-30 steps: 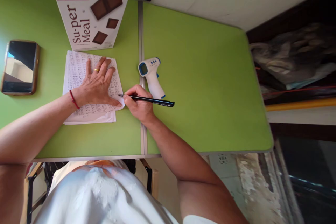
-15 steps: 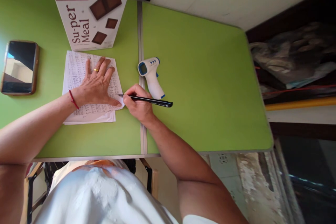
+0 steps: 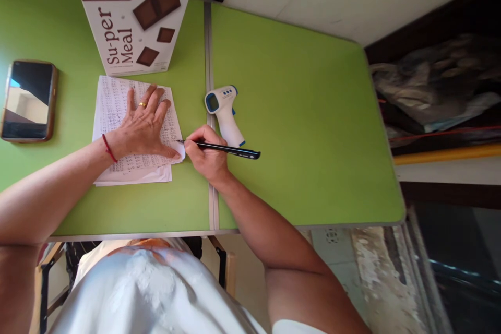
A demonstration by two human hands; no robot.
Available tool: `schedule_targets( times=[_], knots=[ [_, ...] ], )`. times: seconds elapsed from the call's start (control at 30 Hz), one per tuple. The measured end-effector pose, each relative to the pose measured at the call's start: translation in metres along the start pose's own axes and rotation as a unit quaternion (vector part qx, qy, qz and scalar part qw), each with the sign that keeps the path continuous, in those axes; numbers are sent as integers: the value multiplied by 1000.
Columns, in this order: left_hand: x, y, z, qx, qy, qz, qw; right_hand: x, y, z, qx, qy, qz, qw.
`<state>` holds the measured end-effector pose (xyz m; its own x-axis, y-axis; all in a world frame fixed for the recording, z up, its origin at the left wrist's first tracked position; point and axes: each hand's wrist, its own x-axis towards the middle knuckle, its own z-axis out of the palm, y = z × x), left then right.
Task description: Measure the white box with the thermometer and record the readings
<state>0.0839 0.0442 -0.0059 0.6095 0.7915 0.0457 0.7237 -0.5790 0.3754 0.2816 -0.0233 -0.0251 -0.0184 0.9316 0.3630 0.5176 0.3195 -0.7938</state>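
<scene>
A small stack of white paper sheets (image 3: 107,96), covered in rows of handwriting, lies on the green table. My left hand (image 3: 144,125) rests flat on the top sheet with its fingers spread; it wears a gold ring and a red wrist string. Pinched in my right hand (image 3: 207,154) is a black pen (image 3: 238,151), its tip touching the paper's right edge area near my left thumb. Just beyond my right hand lies a white and blue infrared thermometer (image 3: 226,115), its handle end partly beside the pen.
A tall white box (image 3: 136,21) with chocolate pictures stands behind the papers. To the left lies a phone (image 3: 29,102), screen up. A metal seam (image 3: 208,52) divides the green tabletop (image 3: 309,115). Plastic bags (image 3: 434,83) sit on a shelf at the right.
The pen's back end has swung very slightly to the right with a small shift of my right fingers. My left hand and the papers stay in place.
</scene>
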Motion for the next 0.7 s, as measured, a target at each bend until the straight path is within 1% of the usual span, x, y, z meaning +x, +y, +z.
schedule_targets(
  times=[0.13,0.27,0.47,0.7],
  knots=[
    [0,-2,1,-2,-2,4,1000,1,-1,1,9,3,-17,1000],
    [0,-2,1,0,-7,4,1000,1,-1,0,10,-11,-13,1000],
    [0,-5,2,-14,-1,13,1000,1,-1,0,11,13,-9,1000],
    [1,-8,5,-42,16,18,999,3,-3,0,2,0,1,1000]
  ],
)
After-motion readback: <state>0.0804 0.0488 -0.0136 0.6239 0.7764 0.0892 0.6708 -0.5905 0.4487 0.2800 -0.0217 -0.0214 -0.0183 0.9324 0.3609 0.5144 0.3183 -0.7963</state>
